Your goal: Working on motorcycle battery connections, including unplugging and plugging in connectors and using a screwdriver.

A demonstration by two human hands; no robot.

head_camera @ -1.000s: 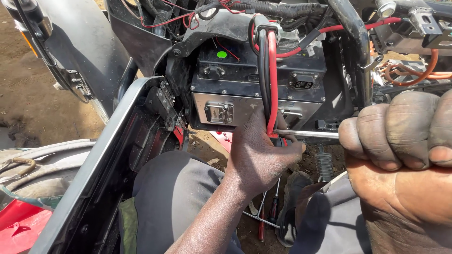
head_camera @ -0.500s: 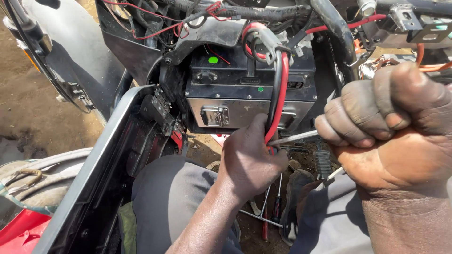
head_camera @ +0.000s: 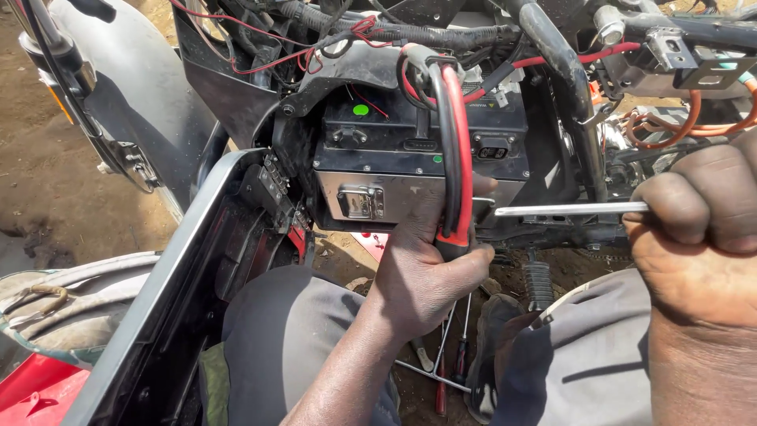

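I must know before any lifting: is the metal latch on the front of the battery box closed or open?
Closed, it seems: the latch lies flat against the battery box.
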